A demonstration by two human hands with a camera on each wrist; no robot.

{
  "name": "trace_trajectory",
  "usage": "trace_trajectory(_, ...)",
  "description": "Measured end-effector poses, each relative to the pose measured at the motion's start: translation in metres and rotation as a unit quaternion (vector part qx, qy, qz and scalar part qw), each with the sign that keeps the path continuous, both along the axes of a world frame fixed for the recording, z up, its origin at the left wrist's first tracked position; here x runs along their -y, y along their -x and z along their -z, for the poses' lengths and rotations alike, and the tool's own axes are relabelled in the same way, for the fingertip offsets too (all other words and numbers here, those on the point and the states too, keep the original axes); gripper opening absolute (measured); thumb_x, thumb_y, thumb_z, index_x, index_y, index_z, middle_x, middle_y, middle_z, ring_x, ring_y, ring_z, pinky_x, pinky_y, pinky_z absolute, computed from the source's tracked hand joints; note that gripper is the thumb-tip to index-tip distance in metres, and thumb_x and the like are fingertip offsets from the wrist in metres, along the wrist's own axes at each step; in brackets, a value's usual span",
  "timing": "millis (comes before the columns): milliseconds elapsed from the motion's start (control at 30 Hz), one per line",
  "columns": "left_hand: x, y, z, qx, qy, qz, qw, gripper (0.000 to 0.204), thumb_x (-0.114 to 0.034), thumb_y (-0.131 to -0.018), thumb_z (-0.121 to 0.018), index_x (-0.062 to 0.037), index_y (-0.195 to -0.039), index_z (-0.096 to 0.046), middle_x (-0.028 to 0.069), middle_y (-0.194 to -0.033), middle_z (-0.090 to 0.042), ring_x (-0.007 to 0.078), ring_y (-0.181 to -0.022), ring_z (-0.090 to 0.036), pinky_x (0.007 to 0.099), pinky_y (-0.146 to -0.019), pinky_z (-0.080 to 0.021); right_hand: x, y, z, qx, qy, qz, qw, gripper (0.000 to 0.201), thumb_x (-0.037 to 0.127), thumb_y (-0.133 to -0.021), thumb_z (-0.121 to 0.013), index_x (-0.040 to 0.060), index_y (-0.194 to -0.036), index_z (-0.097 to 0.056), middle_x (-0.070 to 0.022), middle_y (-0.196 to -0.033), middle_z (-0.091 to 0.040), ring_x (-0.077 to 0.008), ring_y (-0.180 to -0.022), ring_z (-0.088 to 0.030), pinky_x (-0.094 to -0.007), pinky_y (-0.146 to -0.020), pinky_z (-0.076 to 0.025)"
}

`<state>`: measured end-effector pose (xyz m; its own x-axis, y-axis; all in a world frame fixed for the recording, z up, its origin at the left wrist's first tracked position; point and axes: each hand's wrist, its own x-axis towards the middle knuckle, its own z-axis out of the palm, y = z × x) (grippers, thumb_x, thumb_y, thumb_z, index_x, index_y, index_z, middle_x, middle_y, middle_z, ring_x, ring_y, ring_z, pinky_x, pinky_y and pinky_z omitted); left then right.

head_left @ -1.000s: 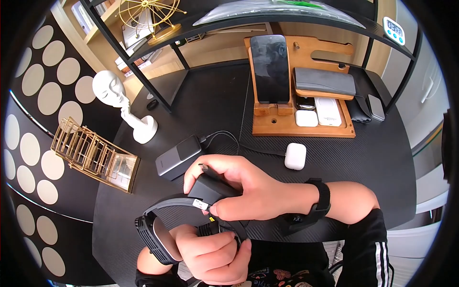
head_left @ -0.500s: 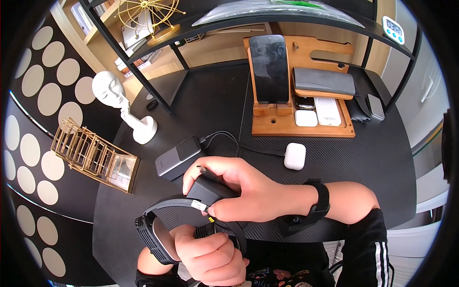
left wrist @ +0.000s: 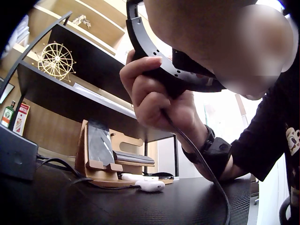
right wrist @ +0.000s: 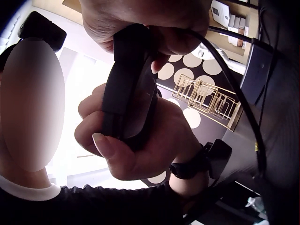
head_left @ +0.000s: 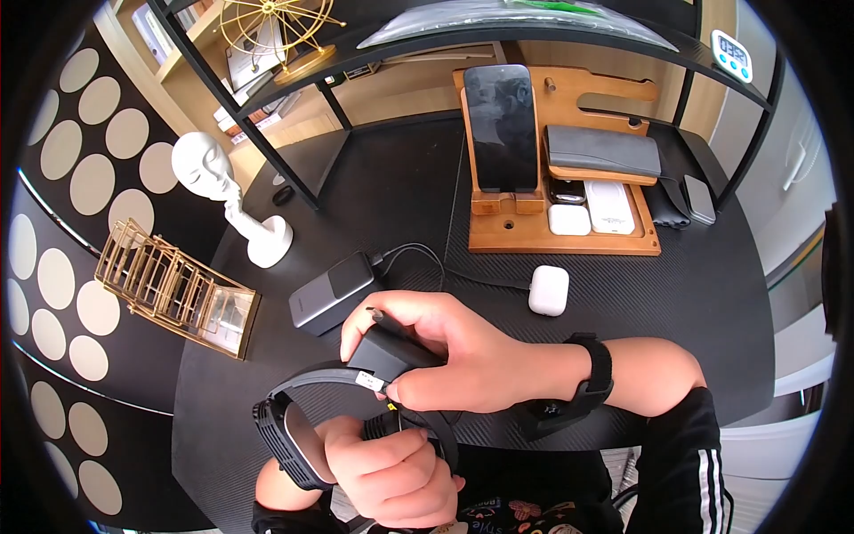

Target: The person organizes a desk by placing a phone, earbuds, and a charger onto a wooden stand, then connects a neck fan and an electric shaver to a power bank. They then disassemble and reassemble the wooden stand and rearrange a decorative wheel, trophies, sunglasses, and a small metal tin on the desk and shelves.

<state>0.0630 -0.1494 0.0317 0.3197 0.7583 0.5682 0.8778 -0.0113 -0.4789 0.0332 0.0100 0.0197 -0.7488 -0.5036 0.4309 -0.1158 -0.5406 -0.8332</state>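
Both hands hold a black headband device (head_left: 307, 378) over the near edge of the desk. My right hand (head_left: 454, 351) grips its block-shaped black part (head_left: 387, 353), the thumb beside a white label (head_left: 370, 381). Lower down, my left hand (head_left: 391, 476) has its fingers curled round the other side, next to a vented end pad (head_left: 289, 445); what lies inside that fist is hidden. In the right wrist view the left fingers wrap the curved black band (right wrist: 129, 93). A thin black cable (left wrist: 199, 150) hangs down below the right hand in the left wrist view.
Beyond the hands lie a grey power bank (head_left: 334, 289) with a cable and a white earbud case (head_left: 549, 291). A wooden stand (head_left: 498, 236) bears a phone (head_left: 503, 129) and a glasses case (head_left: 605, 151). At left stand a white figurine (head_left: 267, 240) and a gold wire ornament (head_left: 178, 285).
Over the first half second the left hand turned slightly and its fingers drew in closer on the headband. The right hand shifted a little, keeping its grip. Since then, almost nothing has moved.
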Motion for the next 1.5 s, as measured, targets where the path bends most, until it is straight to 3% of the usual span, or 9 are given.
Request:
trace_trajectory(200,0.001,0.015,0.011,-0.039,-0.029,0.053,0.997,0.024,-0.025,-0.073,-0.07,-0.0184,-0.069,-0.047,-0.0053,-0.071,-0.049,0.0098,-0.064,-0.054,0.0244,-0.066,-0.049,-0.006,0.002,-0.002,0.014,-0.015,-0.012,1.0,0.029,0.001,-0.071,-0.055,0.0008,-0.099,-0.052,-0.0009,-0.088,-0.049,-0.0064,-0.081,-0.045,-0.0224,-0.072,-0.039)
trace_trajectory(300,0.001,0.018,0.016,-0.068,-0.08,0.023,0.994,0.029,-0.027,-0.071,-0.074,-0.0202,-0.075,-0.047,-0.0057,-0.076,-0.049,0.0106,-0.073,-0.054,0.031,-0.076,-0.047,-0.007,0.004,0.0,0.014,-0.018,-0.008,1.0,0.033,0.0,-0.071,-0.055,-0.0002,-0.104,-0.052,-0.0031,-0.097,-0.05,-0.0081,-0.089,-0.048,-0.0242,-0.079,-0.04)
trace_trajectory(400,0.007,0.022,0.018,-0.078,-0.069,-0.056,0.993,0.041,-0.031,-0.067,-0.078,-0.0233,-0.089,-0.044,-0.0044,-0.085,-0.048,0.013,-0.082,-0.053,0.0468,-0.086,-0.041,-0.009,0.005,-0.002,-0.01,-0.013,0.02,1.0,0.032,0.0,-0.072,-0.053,0.0001,-0.104,-0.052,-0.0037,-0.101,-0.048,-0.009,-0.094,-0.047,-0.0253,-0.083,-0.039)
trace_trajectory(467,0.013,0.024,0.015,-0.061,-0.051,-0.086,0.993,0.041,-0.023,-0.066,-0.076,-0.0266,-0.093,-0.045,-0.002,-0.091,-0.047,0.0138,-0.085,-0.052,0.0463,-0.088,-0.041,-0.009,0.002,-0.005,-0.006,0.001,0.037,0.999,0.025,0.005,-0.079,-0.052,0.0021,-0.103,-0.049,-0.0017,-0.09,-0.05,-0.0064,-0.078,-0.045,-0.0223,-0.072,-0.041)
trace_trajectory(633,0.016,0.034,0.018,-0.059,-0.089,-0.089,0.99,0.044,-0.013,-0.061,-0.071,-0.0323,-0.095,-0.049,-0.0004,-0.094,-0.044,0.0148,-0.087,-0.05,0.0454,-0.089,-0.042,-0.006,-0.001,-0.007,0.0,0.033,0.015,0.999,0.022,0.016,-0.091,-0.044,0.0002,-0.107,-0.049,-0.0025,-0.101,-0.049,-0.0068,-0.094,-0.044,-0.0245,-0.085,-0.038)
trace_trajectory(900,0.015,0.033,0.019,-0.076,-0.095,-0.094,0.988,0.038,-0.011,-0.064,-0.064,-0.0346,-0.091,-0.052,-0.0016,-0.093,-0.043,0.015,-0.089,-0.048,0.0451,-0.093,-0.041,-0.006,-0.002,-0.007,0.022,0.04,0.008,0.999,0.022,0.017,-0.091,-0.044,0.0002,-0.105,-0.051,-0.0028,-0.098,-0.051,-0.0075,-0.092,-0.045,-0.0244,-0.084,-0.039)
trace_trajectory(1033,0.013,0.033,0.015,-0.079,-0.099,-0.091,0.988,0.025,-0.017,-0.068,-0.062,-0.0315,-0.088,-0.056,-0.0039,-0.092,-0.047,0.0112,-0.092,-0.049,0.0436,-0.092,-0.042,-0.005,0.001,-0.004,0.018,0.04,0.015,0.999,0.021,0.014,-0.09,-0.046,0.0004,-0.105,-0.051,-0.0027,-0.097,-0.051,-0.0071,-0.091,-0.046,-0.0238,-0.082,-0.039)
trace_trajectory(1267,0.016,0.032,0.017,-0.059,-0.061,-0.098,0.991,0.038,-0.008,-0.062,-0.065,-0.0305,-0.09,-0.054,-0.0004,-0.092,-0.045,0.0161,-0.087,-0.05,0.0533,-0.089,-0.042,-0.006,0.004,0.002,-0.031,-0.023,0.031,0.999,0.03,0.015,-0.086,-0.049,0.0002,-0.112,-0.051,-0.0045,-0.108,-0.05,-0.0092,-0.1,-0.047,-0.0263,-0.09,-0.037)
trace_trajectory(1500,0.014,0.027,0.008,0.076,-0.07,-0.097,0.99,0.03,-0.008,-0.061,-0.068,-0.0218,-0.085,-0.058,0.0013,-0.087,-0.05,0.0178,-0.081,-0.053,0.0573,-0.091,-0.043,-0.011,0.006,-0.006,0.064,0.004,0.065,0.996,0.032,0.027,-0.095,-0.041,0.0021,-0.11,-0.055,-0.0002,-0.095,-0.053,-0.0049,-0.085,-0.047,-0.0212,-0.076,-0.039)
